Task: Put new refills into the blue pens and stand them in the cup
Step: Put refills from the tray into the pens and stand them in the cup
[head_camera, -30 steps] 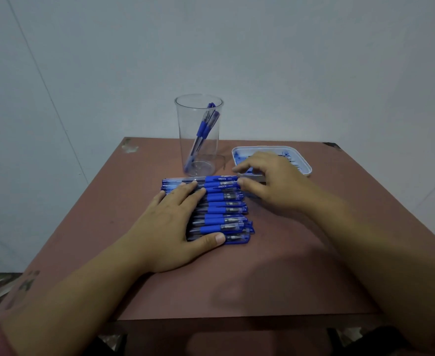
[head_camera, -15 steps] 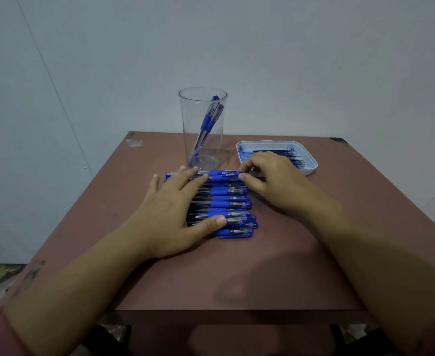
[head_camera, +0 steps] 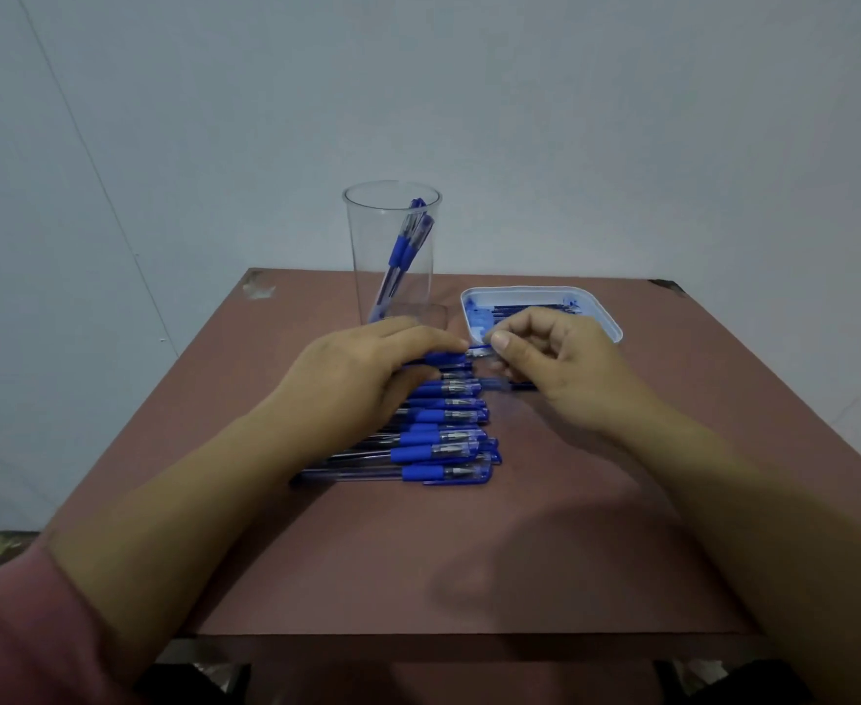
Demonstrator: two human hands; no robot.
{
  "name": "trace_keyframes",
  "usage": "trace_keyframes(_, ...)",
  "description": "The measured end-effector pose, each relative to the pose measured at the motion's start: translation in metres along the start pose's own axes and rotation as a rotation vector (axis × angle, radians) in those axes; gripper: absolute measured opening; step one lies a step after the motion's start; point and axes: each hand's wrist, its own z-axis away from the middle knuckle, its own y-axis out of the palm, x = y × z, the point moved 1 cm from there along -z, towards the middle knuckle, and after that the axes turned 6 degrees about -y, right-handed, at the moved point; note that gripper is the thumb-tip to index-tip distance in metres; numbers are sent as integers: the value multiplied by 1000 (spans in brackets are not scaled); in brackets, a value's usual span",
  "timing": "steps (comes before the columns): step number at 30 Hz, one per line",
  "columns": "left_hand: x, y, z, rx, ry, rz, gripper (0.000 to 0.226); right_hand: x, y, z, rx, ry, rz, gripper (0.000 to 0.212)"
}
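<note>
Several blue pens (head_camera: 438,440) lie side by side in a row on the brown table (head_camera: 469,552). My left hand (head_camera: 362,374) is closed around the farthest blue pen (head_camera: 446,357), lifted a little above the row. My right hand (head_camera: 560,368) pinches a thin blue piece that sticks out of that pen's right end. Behind the row stands a clear plastic cup (head_camera: 367,246) with two blue pens in the cup (head_camera: 403,246) leaning inside. A white tray (head_camera: 606,318) at the back right holds dark refills (head_camera: 530,308).
A small dark blue piece (head_camera: 512,385) lies on the table under my right hand, beside the row. The cup and tray stand close behind my hands. A pale wall rises beyond the table's far edge. The near half of the table is bare wood.
My left hand left the flat row and closed around the farthest pen, raising it. My right hand shifted from the pen's cap end to a pinch on the thin piece at its tip.
</note>
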Motion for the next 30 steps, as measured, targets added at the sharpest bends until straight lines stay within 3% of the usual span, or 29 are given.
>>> trace_keyframes(3, 8, 5, 5, 16, -38, 69, 32, -10, 3, 2, 45, -185, 248, 12)
trace_keyframes(8, 15, 8, 7, 82, -126, 219, 33, -13, 7, -1, 3, -324, 338, 16)
trace_keyframes(24, 10, 7, 9, 290, -233, 321, 41, -19, 9, -4, 2, -402, 474, 11)
trace_keyframes(30, 13, 2, 13, 250, -239, 299, 45, -18, -7, -1, -42, -412, 479, 9)
